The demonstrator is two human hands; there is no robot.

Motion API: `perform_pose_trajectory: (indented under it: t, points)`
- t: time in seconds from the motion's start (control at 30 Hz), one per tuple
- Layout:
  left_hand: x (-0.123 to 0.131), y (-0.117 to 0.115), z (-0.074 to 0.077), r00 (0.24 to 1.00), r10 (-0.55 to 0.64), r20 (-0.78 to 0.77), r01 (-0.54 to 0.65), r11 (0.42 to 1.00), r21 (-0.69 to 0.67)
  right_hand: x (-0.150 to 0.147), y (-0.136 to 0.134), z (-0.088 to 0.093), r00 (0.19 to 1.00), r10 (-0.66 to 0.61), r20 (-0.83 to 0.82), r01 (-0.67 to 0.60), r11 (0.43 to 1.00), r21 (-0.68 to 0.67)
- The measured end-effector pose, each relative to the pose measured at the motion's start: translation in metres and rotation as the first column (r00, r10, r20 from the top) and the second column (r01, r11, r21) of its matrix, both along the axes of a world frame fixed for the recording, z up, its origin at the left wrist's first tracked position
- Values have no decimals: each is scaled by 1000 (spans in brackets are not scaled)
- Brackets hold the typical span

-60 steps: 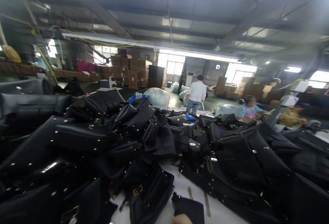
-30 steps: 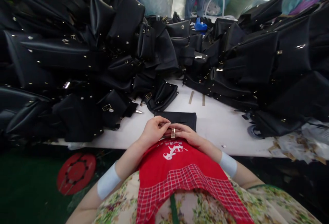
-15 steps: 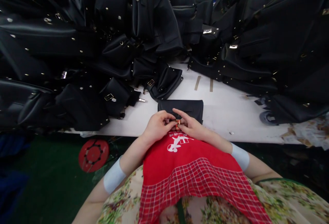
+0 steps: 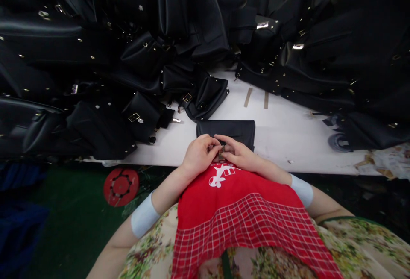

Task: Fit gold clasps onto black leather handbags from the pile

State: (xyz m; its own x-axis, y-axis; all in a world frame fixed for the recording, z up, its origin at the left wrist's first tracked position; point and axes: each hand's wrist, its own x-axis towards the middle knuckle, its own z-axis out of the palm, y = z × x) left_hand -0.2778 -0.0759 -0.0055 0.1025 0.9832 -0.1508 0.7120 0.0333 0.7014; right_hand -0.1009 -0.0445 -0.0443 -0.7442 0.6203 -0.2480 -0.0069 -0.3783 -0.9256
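A small black leather bag (image 4: 235, 128) lies flat at the table's front edge, right before my body. At its near side my left hand (image 4: 200, 155) is closed, thumb and fingers pinching a small shiny metal clasp (image 4: 221, 156). From the other side my right hand (image 4: 238, 154) grips the same clasp, its thumb below and its fingers bent over the top. The fingers cover much of the clasp, and I cannot tell how it joins the bag.
Black bags with metal fittings pile up on the left (image 4: 96, 129) and right (image 4: 314, 69) of the white table (image 4: 282, 133). A black bag with a buckle (image 4: 208, 97) lies just beyond. Below the table's left edge is a red reel (image 4: 121, 187).
The fingers of my right hand, the index raised earlier, have come down over the metal clasp. The clasp has tilted and no longer shines red. The view has shifted slightly.
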Motion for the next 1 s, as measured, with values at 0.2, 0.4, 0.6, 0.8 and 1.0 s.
perform_pose_trajectory:
  t: [0.2, 0.4, 0.6, 0.8, 1.0]
  points:
    - [-5, -2, 2, 994, 102, 30, -101, 994, -38, 2, 4, 4, 992, 1, -130, -20, 990, -140]
    - [-13, -9, 10, 992, 119, 50, -111, 984, -138, 4, 6, 11, 976, -8, -217, -56, 956, -288]
    - [-10, -20, 22, 995, 90, -39, -91, 995, -45, 4, 5, 7, 977, -13, -212, -52, 954, -295]
    - [-4, -27, 24, 949, -202, -241, 227, 971, 77, 2, 8, 5, 992, 8, -129, -36, 975, -219]
    - [3, -25, 26, 883, -201, -424, 267, 958, 102, -6, 7, -4, 999, -30, -14, 30, 999, -21]
